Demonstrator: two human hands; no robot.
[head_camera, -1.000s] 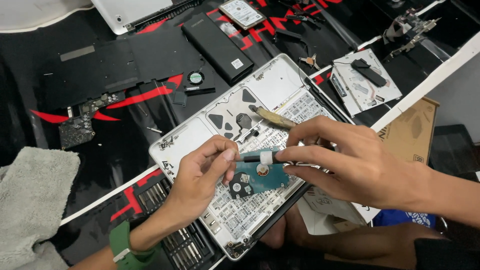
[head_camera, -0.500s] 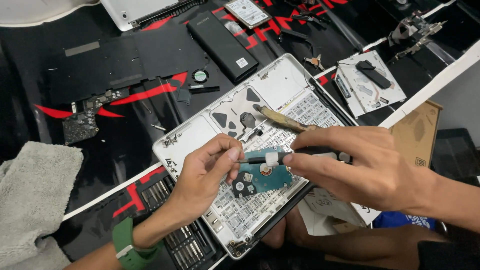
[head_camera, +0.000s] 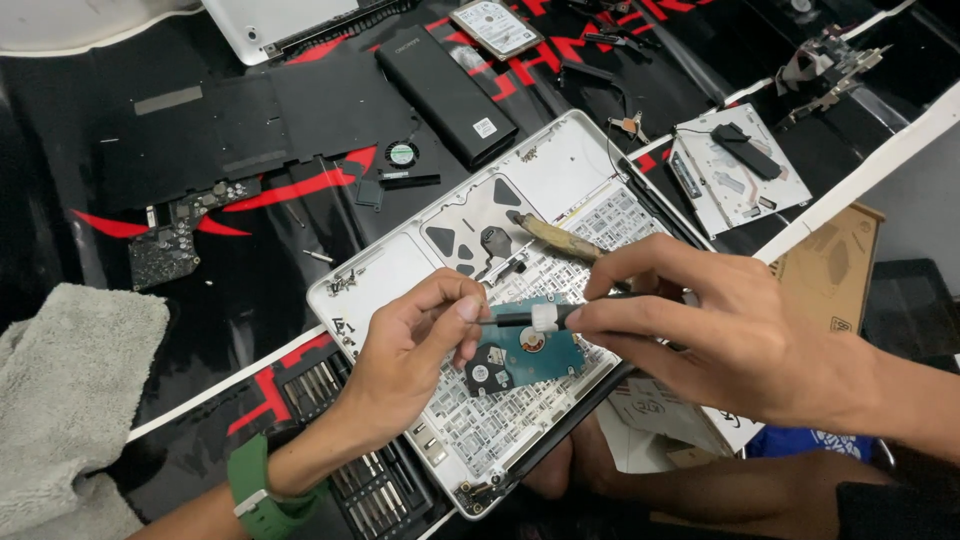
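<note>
Far out beyond my left fingers lies a grey terry towel (head_camera: 70, 400) on the black counter with red stripes (head_camera: 260, 260), probably kept there for wiping. Nearer in, under my left wrist with its green watch strap (head_camera: 255, 488), a black tray of screwdriver bits (head_camera: 375, 490) sits within easy reach.

My left hand (head_camera: 410, 355) curls in from the left, thumb and forefinger pinched together at the tip of a slim black screwdriver with a white collar (head_camera: 535, 318), as if seating or steadying the bit. Just below those fingers rests a teal circuit board with a round silver centre (head_camera: 525, 350), lying flat on the opened silver laptop shell (head_camera: 400, 265), whose inner face is turned up so the parts can be reached.

My right hand (head_camera: 730, 335) grips the screwdriver's handle, fingers clenched along it, holding it level above the board. Just above the right fingers a worn wooden-handled tool (head_camera: 555, 238) lies across the shell.

Farther up from both hands, a long black battery block (head_camera: 445, 85) and a silver optical drive (head_camera: 735, 170) are set aside, well apart from the work.
</note>
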